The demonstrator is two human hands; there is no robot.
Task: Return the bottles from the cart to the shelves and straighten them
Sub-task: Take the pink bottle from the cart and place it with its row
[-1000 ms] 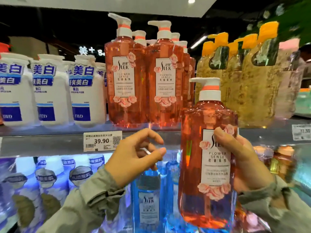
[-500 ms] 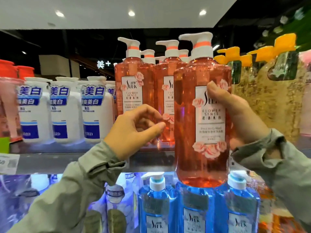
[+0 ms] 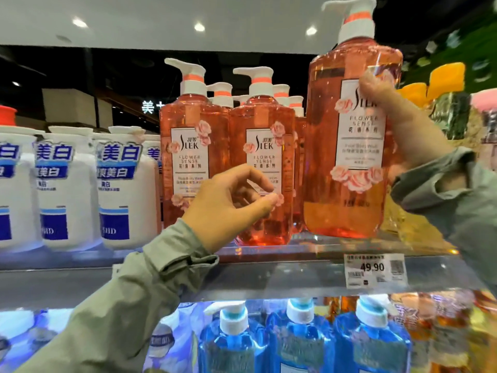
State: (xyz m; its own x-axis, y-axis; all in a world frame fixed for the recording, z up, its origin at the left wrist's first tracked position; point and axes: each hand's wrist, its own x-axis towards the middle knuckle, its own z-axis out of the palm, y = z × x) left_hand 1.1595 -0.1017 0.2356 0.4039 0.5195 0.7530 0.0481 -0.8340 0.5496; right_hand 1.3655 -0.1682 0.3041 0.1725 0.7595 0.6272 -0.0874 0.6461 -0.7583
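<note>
My right hand (image 3: 403,125) grips the pink pump bottle (image 3: 347,146) from its right side, thumb across the label, fingers wrapped behind; bottle upright, label facing me, base at or just above the upper shelf (image 3: 295,254) surface, can't tell if it's touching; it sits just right of the front-row pink bottles (image 3: 228,168), which stand in two columns with more behind them; the held one looks nearer to me than that row. My left hand (image 3: 228,205) is empty, fingers loosely curled with thumb and forefinger nearly meeting, hovering in front of the lower half of the second shelved pink bottle; can't tell if it's touching it. White bottles (image 3: 67,189) with blue labels fill the shelf to the left; yellow-capped bottles (image 3: 441,103) sit to the right, partly hidden by my right wrist. Price tag (image 3: 375,270) reading 49.90 on the shelf edge, below the held bottle. Blue pump bottles (image 3: 298,343) on the shelf below. Grey-green sleeves on both arms.
</note>
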